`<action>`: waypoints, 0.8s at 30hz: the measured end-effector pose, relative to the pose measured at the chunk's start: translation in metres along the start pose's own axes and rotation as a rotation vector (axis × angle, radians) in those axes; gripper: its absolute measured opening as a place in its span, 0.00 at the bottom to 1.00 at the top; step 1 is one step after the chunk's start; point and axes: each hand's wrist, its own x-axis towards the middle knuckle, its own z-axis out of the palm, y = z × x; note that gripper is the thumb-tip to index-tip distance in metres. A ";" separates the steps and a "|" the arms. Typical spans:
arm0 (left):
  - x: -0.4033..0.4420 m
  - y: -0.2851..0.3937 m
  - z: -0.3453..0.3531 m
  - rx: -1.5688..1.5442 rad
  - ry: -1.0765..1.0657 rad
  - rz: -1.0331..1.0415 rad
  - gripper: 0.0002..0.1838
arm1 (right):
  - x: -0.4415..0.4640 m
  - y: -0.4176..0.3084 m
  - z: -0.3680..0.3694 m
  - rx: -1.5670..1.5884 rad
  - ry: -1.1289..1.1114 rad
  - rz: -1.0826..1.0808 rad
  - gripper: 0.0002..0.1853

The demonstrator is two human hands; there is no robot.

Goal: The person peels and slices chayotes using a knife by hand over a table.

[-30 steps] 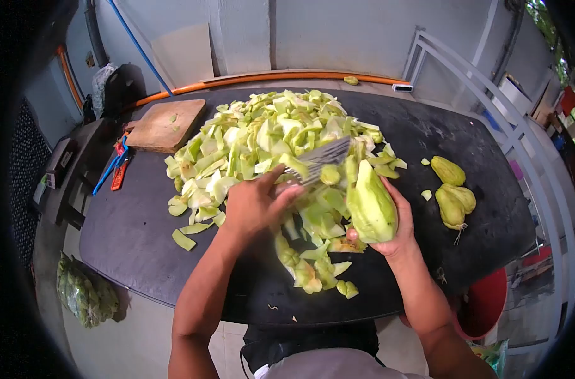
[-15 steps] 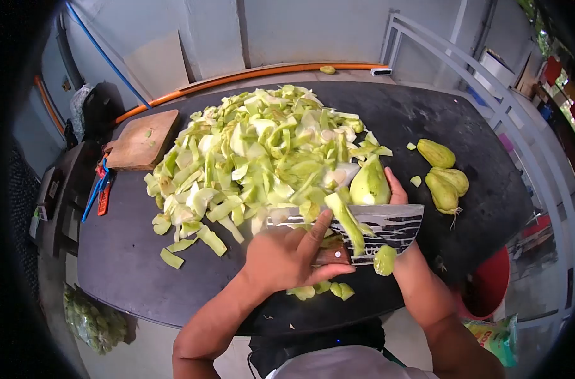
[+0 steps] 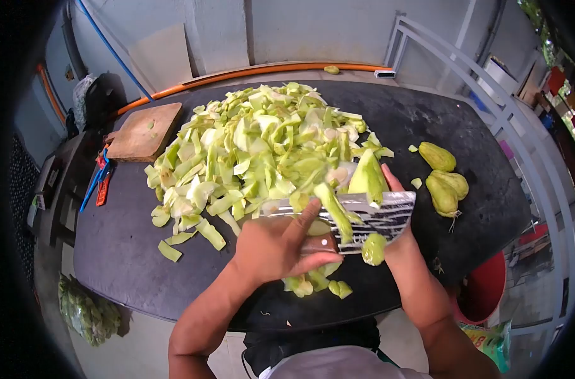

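Observation:
My left hand (image 3: 271,246) is closed round the brown wooden handle (image 3: 319,244) of a cleaver, with the index finger laid along the top of the blade. The wide cleaver blade (image 3: 391,215) points right, with pale slices stuck to its face. Behind it, my right hand (image 3: 398,237) holds a pale green chayote (image 3: 367,177), its cut side showing above the blade; most of its fingers are hidden. A large heap of chayote slices (image 3: 256,145) spreads just beyond both hands. A few cut pieces (image 3: 312,281) lie beneath the left hand.
Whole chayotes (image 3: 444,189) rest on the dark table (image 3: 135,252) at right. A wooden cutting board (image 3: 145,131) and an orange-and-blue tool (image 3: 101,180) lie at left. On the floor are a red bucket (image 3: 489,287) and a plastic bag of greens (image 3: 88,309). A grey railing (image 3: 508,104) runs along the right.
The blade and both hands have shifted slightly up and left in view. The chayote behind the blade now shows a narrower, pointed cut shape.

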 end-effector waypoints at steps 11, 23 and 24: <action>-0.002 -0.013 -0.004 -0.031 0.041 -0.028 0.53 | -0.013 -0.008 0.029 0.080 -0.045 0.110 0.25; -0.007 -0.062 -0.004 0.214 0.090 -0.380 0.41 | -0.018 -0.012 0.037 -0.057 -0.088 0.257 0.22; -0.007 -0.061 -0.005 0.225 0.044 -0.434 0.41 | -0.016 -0.011 0.036 -0.046 -0.056 0.275 0.22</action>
